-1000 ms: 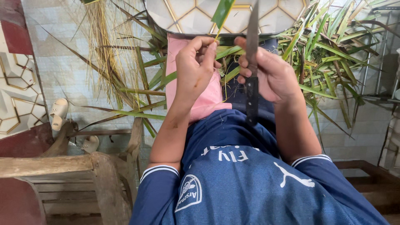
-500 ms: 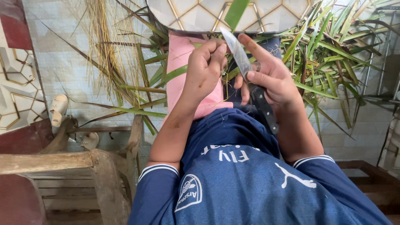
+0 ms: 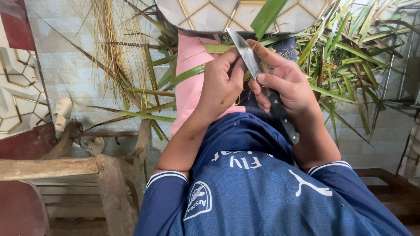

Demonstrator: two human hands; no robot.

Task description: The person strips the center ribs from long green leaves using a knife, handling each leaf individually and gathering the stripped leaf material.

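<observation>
Over the leaf-strewn floor (image 3: 350, 65), right hand (image 3: 284, 83) gripping knife (image 3: 262, 78) has tilted further toward left hand (image 3: 223, 87) pinching leaf (image 3: 267, 15)

- A pale tiled floor (image 3: 70, 83) is seen in daylight.
- A worn wooden bench (image 3: 65, 175) is placed at the left.
- Hexagon-patterned panels (image 3: 17, 100) are set beside it.

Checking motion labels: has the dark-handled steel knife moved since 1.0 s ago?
Yes. The dark-handled steel knife has tilted from upright to slanted, tip toward the left hand, handle swung right, judged against the pink cloth. The right hand grips it.
</observation>
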